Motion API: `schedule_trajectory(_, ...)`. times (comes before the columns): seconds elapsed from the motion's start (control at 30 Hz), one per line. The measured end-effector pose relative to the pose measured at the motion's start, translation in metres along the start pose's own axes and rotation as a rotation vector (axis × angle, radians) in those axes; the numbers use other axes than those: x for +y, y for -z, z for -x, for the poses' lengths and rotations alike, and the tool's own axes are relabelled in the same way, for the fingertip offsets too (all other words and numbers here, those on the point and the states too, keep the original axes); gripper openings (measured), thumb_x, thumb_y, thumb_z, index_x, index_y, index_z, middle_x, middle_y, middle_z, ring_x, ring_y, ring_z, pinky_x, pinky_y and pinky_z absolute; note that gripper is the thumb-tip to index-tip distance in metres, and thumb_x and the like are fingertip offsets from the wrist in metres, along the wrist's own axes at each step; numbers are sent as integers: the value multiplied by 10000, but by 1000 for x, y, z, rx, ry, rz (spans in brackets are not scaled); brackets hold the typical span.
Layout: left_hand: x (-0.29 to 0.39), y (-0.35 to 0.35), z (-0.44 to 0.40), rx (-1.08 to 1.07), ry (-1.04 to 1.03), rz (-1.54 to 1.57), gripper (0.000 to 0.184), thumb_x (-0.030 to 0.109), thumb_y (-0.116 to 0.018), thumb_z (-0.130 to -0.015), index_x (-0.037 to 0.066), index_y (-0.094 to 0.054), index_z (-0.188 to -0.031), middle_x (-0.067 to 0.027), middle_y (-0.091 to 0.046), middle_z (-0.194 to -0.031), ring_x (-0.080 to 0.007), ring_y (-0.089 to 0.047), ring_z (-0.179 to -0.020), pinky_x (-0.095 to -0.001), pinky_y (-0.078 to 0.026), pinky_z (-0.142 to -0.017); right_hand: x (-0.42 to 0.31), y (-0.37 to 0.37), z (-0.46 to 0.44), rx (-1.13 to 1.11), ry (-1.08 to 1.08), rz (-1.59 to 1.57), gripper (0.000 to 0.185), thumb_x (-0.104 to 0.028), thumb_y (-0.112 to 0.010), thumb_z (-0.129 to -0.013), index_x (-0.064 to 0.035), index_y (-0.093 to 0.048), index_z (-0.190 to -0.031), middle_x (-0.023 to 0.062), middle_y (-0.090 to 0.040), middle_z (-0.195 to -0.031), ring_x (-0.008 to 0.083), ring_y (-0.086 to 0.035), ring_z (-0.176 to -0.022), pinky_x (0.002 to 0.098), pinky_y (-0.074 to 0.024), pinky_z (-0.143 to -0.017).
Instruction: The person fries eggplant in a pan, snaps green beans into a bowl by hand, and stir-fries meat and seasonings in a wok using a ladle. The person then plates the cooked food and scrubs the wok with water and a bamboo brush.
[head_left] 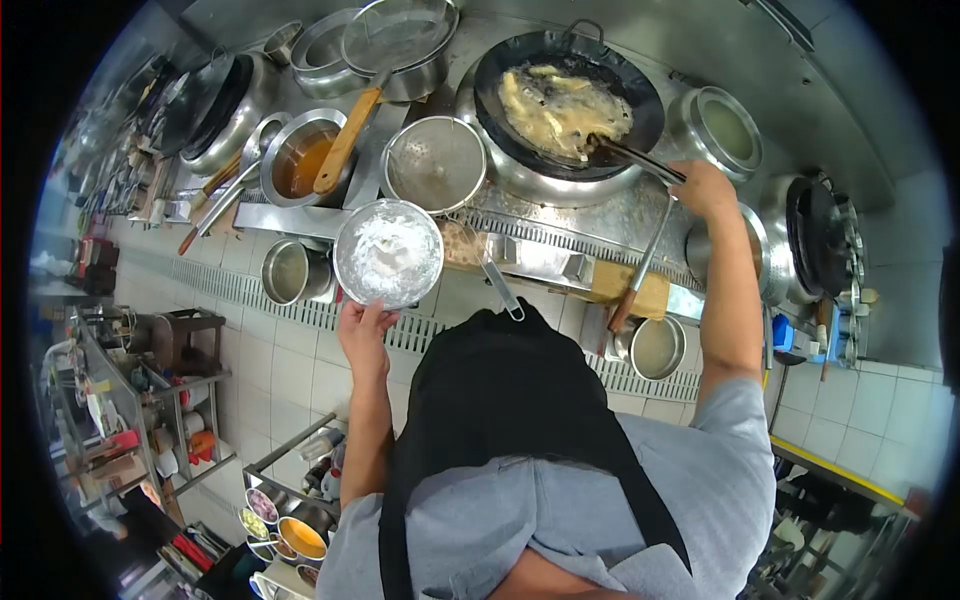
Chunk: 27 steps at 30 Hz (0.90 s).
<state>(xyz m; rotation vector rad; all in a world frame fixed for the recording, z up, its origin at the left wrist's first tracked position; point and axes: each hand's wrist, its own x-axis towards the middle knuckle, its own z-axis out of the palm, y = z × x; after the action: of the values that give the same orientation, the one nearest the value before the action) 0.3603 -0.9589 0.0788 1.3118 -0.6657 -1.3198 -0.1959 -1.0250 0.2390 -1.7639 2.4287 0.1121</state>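
Mostly a crowded steel stove counter (625, 217), filling the arc from 9 to 3 o'clock, reckoned from mid-view. Black apron (510, 400) over a grey shirt (690, 490) spreads from the centre down past 6.

Black wok (642, 85) at 1 o'clock: pale frothing oil inside, battered-looking pieces (520, 98) crowded in it.

Shallow metal bowl (352, 275) at 10 – white powder (392, 250) heaped mid-bowl and smeared up the wall. Round metal strainer (435, 160) at 11; the bowl overlaps its lower edge in view, cannot tell whether they touch.

Pot (272, 180) of amber liquid further out at 10, a wooden handle (350, 135) crossing over its rim. Another pot (688, 135), holding cloudy greenish liquid, at 2, right beside the wok.

Left hand (368, 328) at 9: partly closed, gripping the bowl's near rim, thumb on top; lower fingers hidden.

Right hand (705, 190) at 2: curled closed round a dark-handled tool (645, 160) – tool's head in the wok, among the pieces.
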Motion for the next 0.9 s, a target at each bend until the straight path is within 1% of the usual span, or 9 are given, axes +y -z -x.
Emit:
schedule_trajectory(0.07,5,2,-1,-1,4,4,101,67,-665,-990,11,-584,-1010,-83,-676,-935,-161,-692,-776,-311,-623,-725,-16,8,4,45,-27,-30,554,-228,-800,-801,-222,-719,-1349,183,-758,-1149,363,-713,-1089,429,-547,-987)
schedule_trajectory(0.17,3,19,2,-15,-2,20,98,63,-666,-990,7,-590,-1013,-89,-681,-949,-164,-697,-784,-316,-628,-723,-22,16,16,57,64,-123,542,-222,-797,-796,-224,-729,-1333,171,-760,-1150,357,-713,-1094,435,-551,-984)
schedule_trajectory(0.27,6,29,4,-12,12,34,92,61,-663,-989,9,-594,-1022,-88,-683,-944,-162,-695,-779,-314,-628,-722,-30,29,16,-89,64,-26,544,-235,-798,-786,-237,-733,-1326,168,-760,-1153,346,-713,-1103,443,-553,-982)
schedule_trajectory(0.37,9,40,7,7,35,48,83,57,-657,-989,14,-593,-1021,-87,-686,-932,-162,-696,-771,-313,-629,-723,-42,29,11,-101,54,73,547,-264,-805,-778,-257,-737,-1321,176,-759,-1148,342,-718,-1096,449,-555,-981)
schedule_trajectory(0.43,9,51,11,10,53,56,79,56,-654,-990,18,-590,-1016,-88,-688,-926,-164,-698,-768,-313,-629,-722,-53,26,10,-95,-45,57,548,-282,-806,-780,-265,-736,-1324,165,-760,-1152,339,-718,-1102,447,-555,-986)
schedule_trajectory(0.47,9,55,11,8,57,66,78,56,-653,-990,20,-588,-1014,-88,-689,-923,-165,-700,-766,-313,-628,-721,-58,28,7,-84,-90,51,549,-291,-807,-782,-268,-735,-1325,160,-761,-1154,338,-718,-1105,446,-554,-988)
schedule_trajectory(0.67,6,76,4,25,92,131,79,52,-653,-985,28,-581,-1009,-94,-698,-929,-175,-711,-774,-318,-626,-707,-77,7,0,22,23,28,537,-283,-791,-815,-290,-718,-1348,116,-744,-1248,331,-690,-1183,431,-542,-1039)
schedule_trajectory(0.77,9,85,0,18,141,174,82,49,-652,-985,30,-580,-1019,-103,-706,-941,-188,-718,-783,-320,-626,-712,-83,-15,-16,41,-62,42,547,-275,-779,-836,-302,-697,-1376,134,-725,-1290,334,-675,-1212,439,-531,-1062)
schedule_trajectory(0.9,13,99,-5,-4,140,236,100,52,-650,-988,30,-582,-1059,-111,-716,-958,-200,-726,-795,-318,-625,-729,-70,-30,16,235,-138,-139,541,-280,-763,-866,-307,-677,-1400,155,-722,-1291,351,-671,-1215,455,-527,-1045)
